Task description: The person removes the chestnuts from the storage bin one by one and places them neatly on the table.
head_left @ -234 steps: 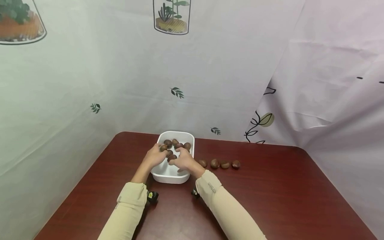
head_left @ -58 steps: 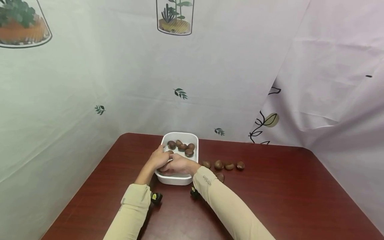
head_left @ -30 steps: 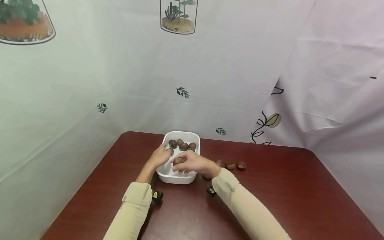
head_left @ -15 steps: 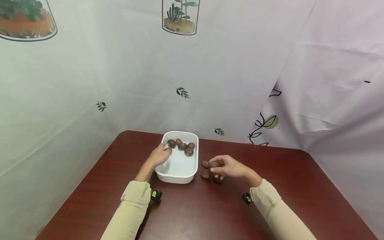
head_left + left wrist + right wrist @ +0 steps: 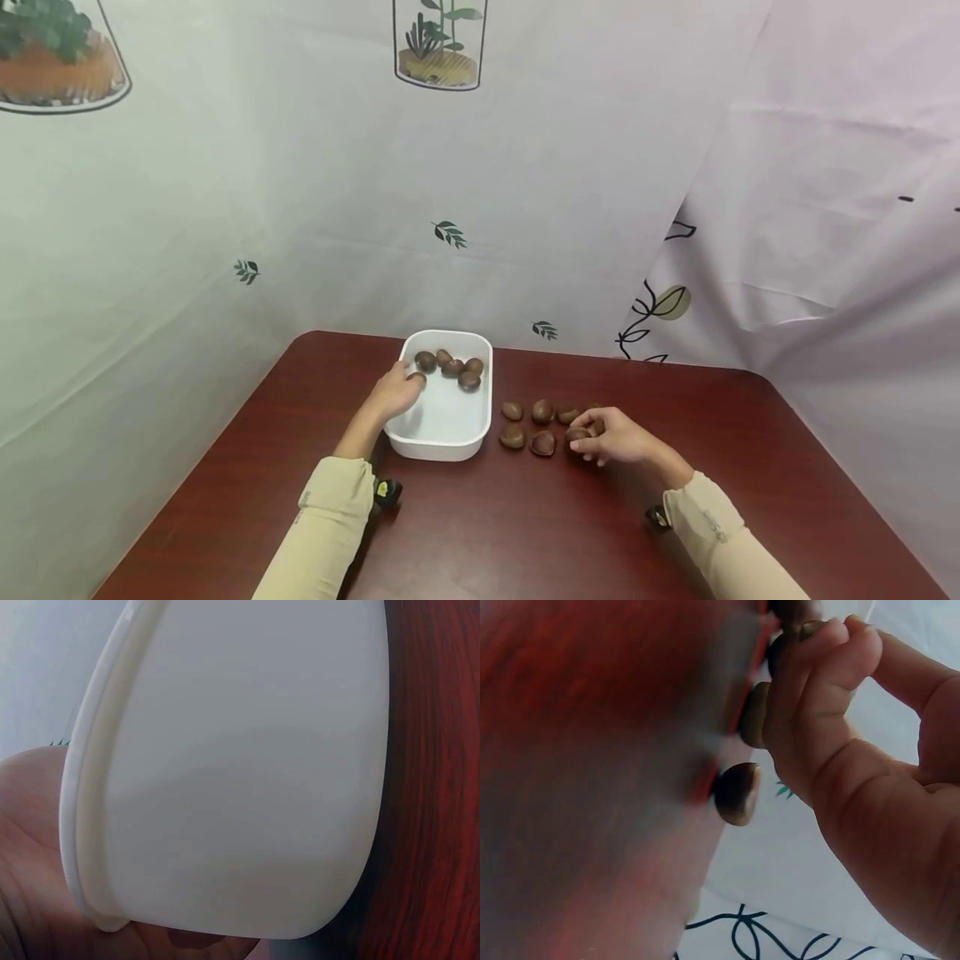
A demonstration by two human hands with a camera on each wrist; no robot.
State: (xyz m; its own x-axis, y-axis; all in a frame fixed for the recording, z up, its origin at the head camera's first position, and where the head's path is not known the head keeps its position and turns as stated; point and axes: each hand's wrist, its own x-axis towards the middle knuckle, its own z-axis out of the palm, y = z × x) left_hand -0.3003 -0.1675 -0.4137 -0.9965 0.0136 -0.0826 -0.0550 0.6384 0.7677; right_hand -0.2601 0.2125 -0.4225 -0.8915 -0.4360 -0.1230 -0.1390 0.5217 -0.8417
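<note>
In the head view my left hand (image 5: 393,393) grips the left rim of a white tray (image 5: 438,450), thumb on the inner side beside a brown chestnut (image 5: 417,378). The left wrist view shows the palm (image 5: 30,847) against the rim and the tray's outer wall (image 5: 247,765). To the right, my right hand (image 5: 613,435) pinches a chestnut (image 5: 576,435) low over the table, at the right end of a front row. That row also has a left chestnut (image 5: 513,436) and a middle chestnut (image 5: 543,442). Behind it runs a back row, its right end partly hidden by my fingers.
Several chestnuts (image 5: 452,367) lie clustered at the tray's far end. The dark red table (image 5: 480,533) has its back edge against a white printed cloth (image 5: 337,183). In the right wrist view, a chestnut (image 5: 737,793) of the rows stands near my fingers.
My right hand has carried a chestnut out of the tray and rightward to the front row, which was absent in the oldest frame. My left hand has stayed at the tray's left rim.
</note>
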